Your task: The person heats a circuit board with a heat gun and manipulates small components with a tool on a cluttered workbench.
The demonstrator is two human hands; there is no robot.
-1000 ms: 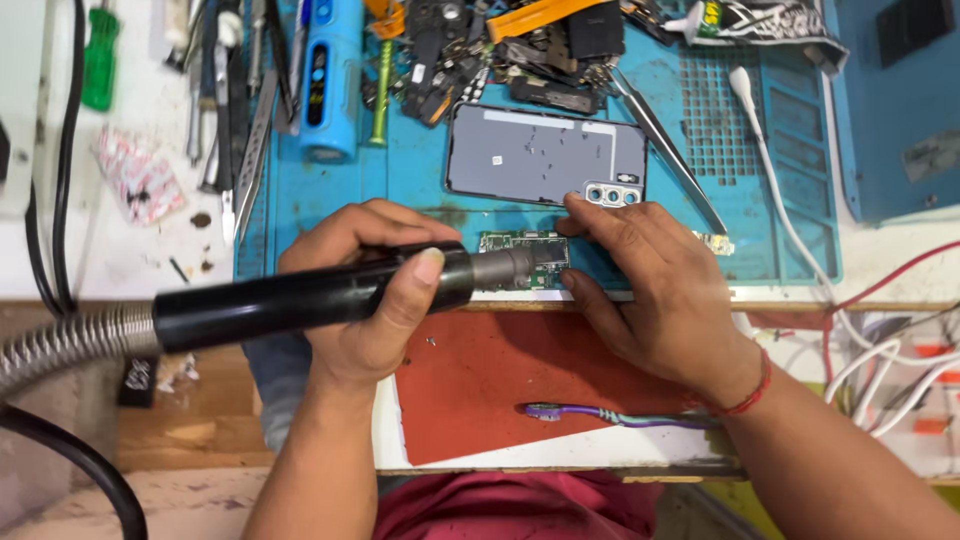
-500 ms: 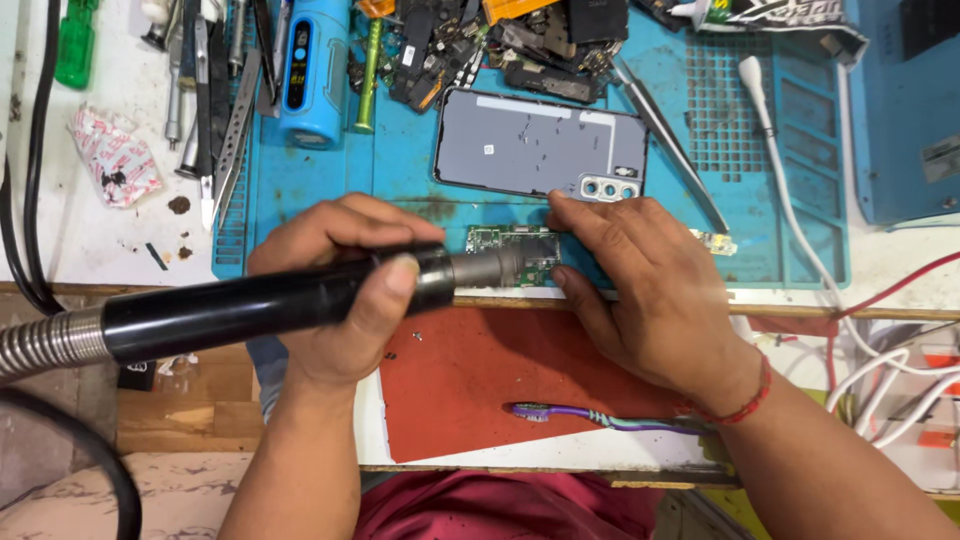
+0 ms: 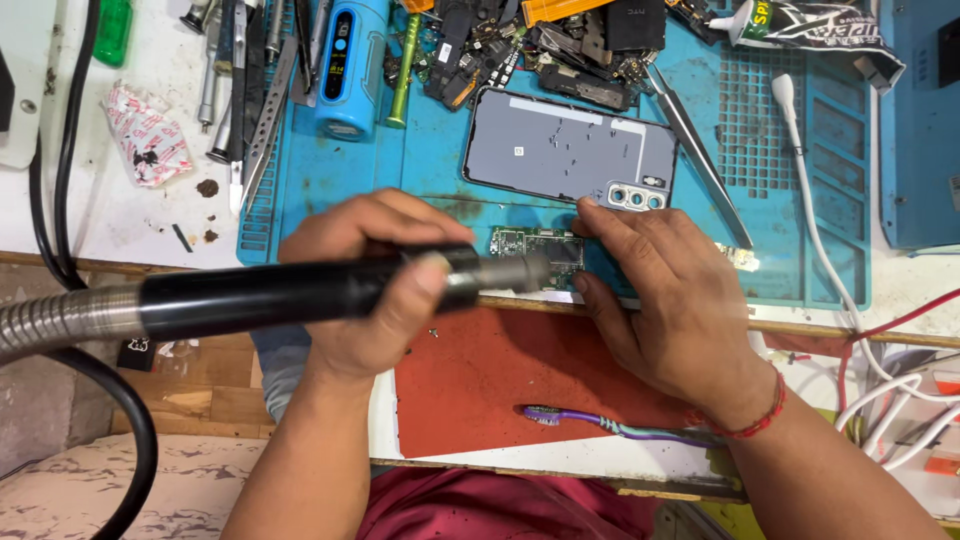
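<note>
Two hands at work over the near edge of the blue mat on the desk. My left hand is wrapped tight around the black handle of a hot-air wand, fingers fully closed on it, metal nozzle pointing right onto a small green circuit board. The wand's ribbed metal hose runs off toward the left edge. My right hand lies flat and mostly open, fingertips pressing the board's right side, gripping nothing that I can see; a red thread sits on its wrist. Board lies at the mat's near edge, just in front of a grey phone back cover with its camera cutouts. Red pad sits nearer me, a purple toothbrush along its near side. Tweezers lie right of the cover; a blue cylindrical tool stands at the mat's far left; loose phone parts are heaped along the far edge.
</note>
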